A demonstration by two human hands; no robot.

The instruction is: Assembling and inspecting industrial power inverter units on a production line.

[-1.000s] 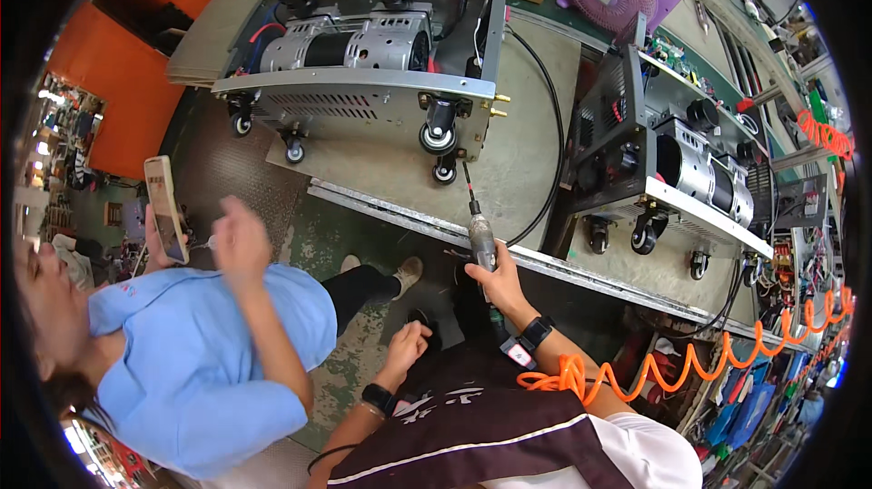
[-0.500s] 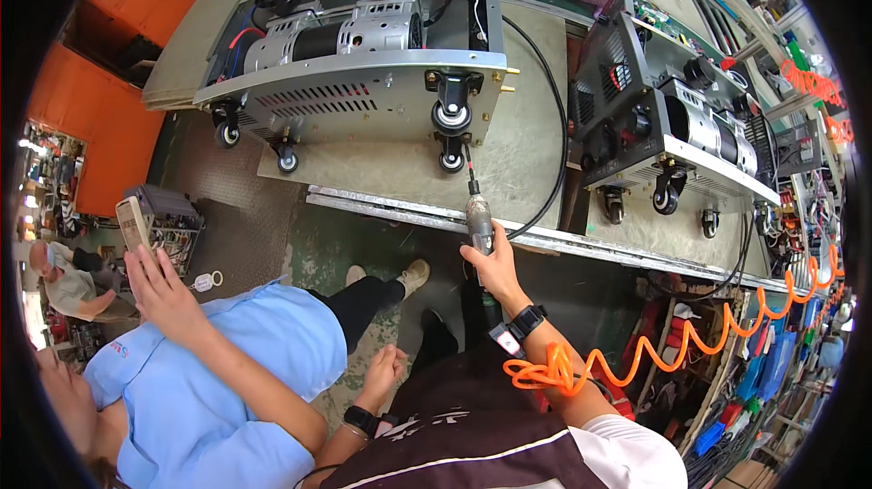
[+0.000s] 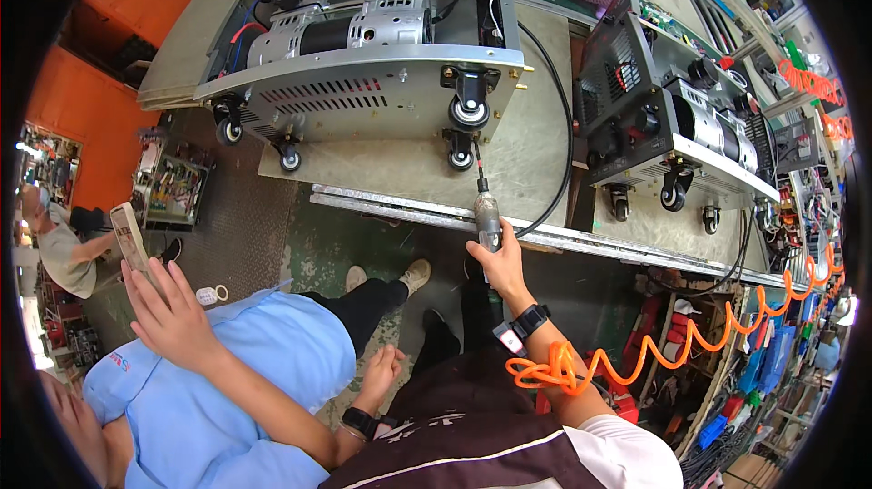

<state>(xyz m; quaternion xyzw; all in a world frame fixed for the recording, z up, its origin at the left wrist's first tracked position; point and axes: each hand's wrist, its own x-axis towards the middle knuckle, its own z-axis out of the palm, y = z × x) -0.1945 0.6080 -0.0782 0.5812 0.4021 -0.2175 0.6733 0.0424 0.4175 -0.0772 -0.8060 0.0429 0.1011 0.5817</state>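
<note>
In my right hand (image 3: 501, 262) is a grey power screwdriver (image 3: 487, 217), gripped around its body. Its long bit points away from me and reaches the mount of a lower black-and-grey caster (image 3: 460, 151). That caster is on a grey metal machine housing (image 3: 318, 108), whose slotted panel and several casters face me. A silver motor unit (image 3: 391, 24) sits inside the housing. My left hand (image 3: 381, 371) hangs low near my body, its fingers curled; whether anything small is inside them is hidden.
A coiled orange air hose (image 3: 654, 357) stretches from beside my right forearm. Another casing with casters (image 3: 718, 167) stands on the right. Metal-edged bench (image 3: 545, 237) lies ahead. At left, a person in a light blue shirt (image 3: 236, 353) holds up a phone (image 3: 130, 233).
The screwdriver and my right hand have shifted slightly right in the picture, along with the nearer housing. The bit remains at the lower caster. The co-worker's phone has moved slightly left and down.
</note>
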